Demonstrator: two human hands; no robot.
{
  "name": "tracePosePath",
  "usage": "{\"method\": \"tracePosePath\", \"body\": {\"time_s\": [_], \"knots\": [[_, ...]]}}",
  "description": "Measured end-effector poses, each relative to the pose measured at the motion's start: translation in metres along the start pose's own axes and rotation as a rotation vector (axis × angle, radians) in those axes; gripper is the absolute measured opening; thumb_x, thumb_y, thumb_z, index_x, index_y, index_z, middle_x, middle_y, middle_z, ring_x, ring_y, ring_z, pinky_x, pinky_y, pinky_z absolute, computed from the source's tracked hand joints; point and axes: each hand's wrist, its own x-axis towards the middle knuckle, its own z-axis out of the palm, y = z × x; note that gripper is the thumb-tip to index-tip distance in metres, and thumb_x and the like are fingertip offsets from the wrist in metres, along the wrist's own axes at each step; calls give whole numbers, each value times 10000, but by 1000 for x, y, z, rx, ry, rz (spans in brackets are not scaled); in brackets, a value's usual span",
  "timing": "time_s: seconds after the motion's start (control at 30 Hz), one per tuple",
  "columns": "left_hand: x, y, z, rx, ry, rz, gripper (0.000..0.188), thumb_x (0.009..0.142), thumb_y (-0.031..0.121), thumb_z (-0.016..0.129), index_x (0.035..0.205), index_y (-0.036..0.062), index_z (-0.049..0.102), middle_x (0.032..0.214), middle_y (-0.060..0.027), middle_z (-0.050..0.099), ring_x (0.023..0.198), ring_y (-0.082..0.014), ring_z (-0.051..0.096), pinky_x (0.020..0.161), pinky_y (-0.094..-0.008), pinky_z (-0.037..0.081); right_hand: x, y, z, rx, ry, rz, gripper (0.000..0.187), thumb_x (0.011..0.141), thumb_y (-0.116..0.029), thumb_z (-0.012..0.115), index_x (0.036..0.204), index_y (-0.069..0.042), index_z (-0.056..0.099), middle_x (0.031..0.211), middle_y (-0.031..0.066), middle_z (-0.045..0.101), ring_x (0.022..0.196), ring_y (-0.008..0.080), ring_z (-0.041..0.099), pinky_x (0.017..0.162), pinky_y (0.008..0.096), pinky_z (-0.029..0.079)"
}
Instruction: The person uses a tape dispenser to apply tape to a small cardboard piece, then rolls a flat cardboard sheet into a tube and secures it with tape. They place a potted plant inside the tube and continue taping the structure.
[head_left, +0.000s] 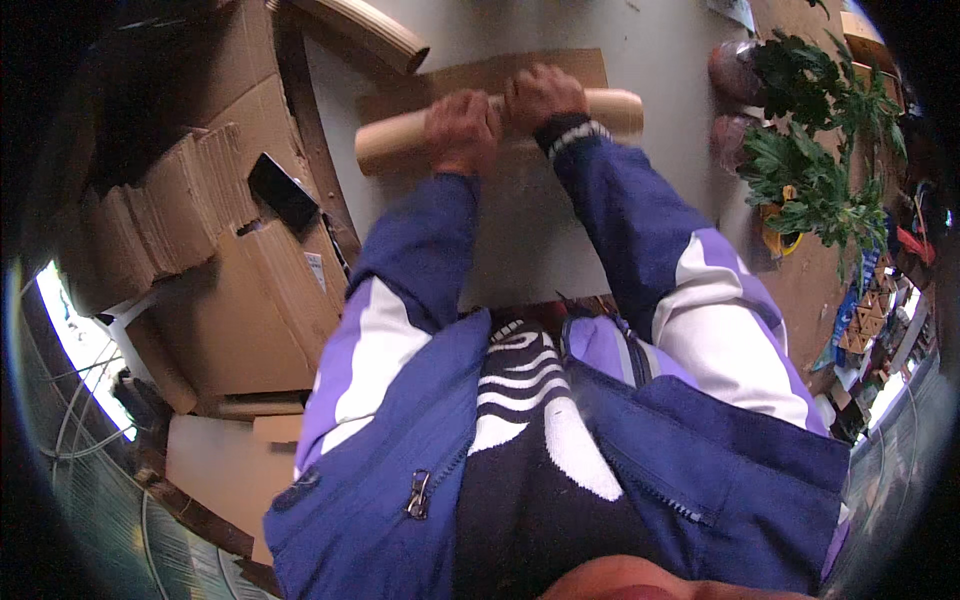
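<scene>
A tan cardboard roll [388, 145] lies crosswise near the top of the head view, tilted slightly up toward its right end. My left hand [463, 130] is closed over it left of its middle. Close beside, my right hand [545, 97] grips the roll as well, knuckles up, a little blurred. Both sets of fingertips are hidden behind the roll. A flat brown cardboard sheet [565, 66] shows just beyond and partly under the roll. Whether the roll and sheet are one piece, I cannot tell.
Pale table surface [530, 240] lies beneath. A ribbed cardboard roll [375, 30] rests at the far left. Stacked cardboard [180, 210] and a dark phone-like slab [283, 192] stand left. Leafy plants [820, 185] and clear jars [735, 72] line the right side.
</scene>
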Motion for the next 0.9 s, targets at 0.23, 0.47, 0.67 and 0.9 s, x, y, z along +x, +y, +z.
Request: {"method": "tracePosePath", "body": {"time_s": [0.23, 0.47, 0.67, 0.9], "knots": [[28, -18, 13, 36, -255, -107, 249, 894, 343, 592, 898, 131, 723, 980, -104, 689, 961, -328, 645, 827, -462, 520, 13, -1, -24, 96, -208, -126, 488, 867, -403, 664, 1294, -180, 587, 1278, 104, 600, 1213, 305, 553, 1049, 449, 421], [21, -18, 20, -3, -113, -104, 235, 887, 314, 607, 995, 124, 694, 930, -121, 690, 942, -334, 644, 832, -461, 508, -12, -2, -22, -135, -273, -231, 776, 731, -318, 786, 1408, -151, 444, 1399, 111, 513, 1318, 317, 449, 1104, 470, 345], [-136, 39, -55, -75, -61, 133, 306, 847, 321, 651, 1074, 116, 637, 1097, -86, 632, 1064, -294, 598, 927, -446, 450, -145, -17, -18, -124, -503, -228, 499, 857, -291, 618, 1330, -164, 526, 1309, 88, 561, 1208, 288, 520, 1028, 451, 397], [-153, 37, -56, -159, -251, -28, 262, 853, 295, 634, 1040, 120, 688, 1017, -82, 677, 922, -317, 651, 817, -460, 501, -192, -22, -28, -151, -102, -333, 507, 841, -353, 652, 1294, -137, 578, 1286, 70, 591, 1189, 276, 543, 1041, 446, 382]]}}
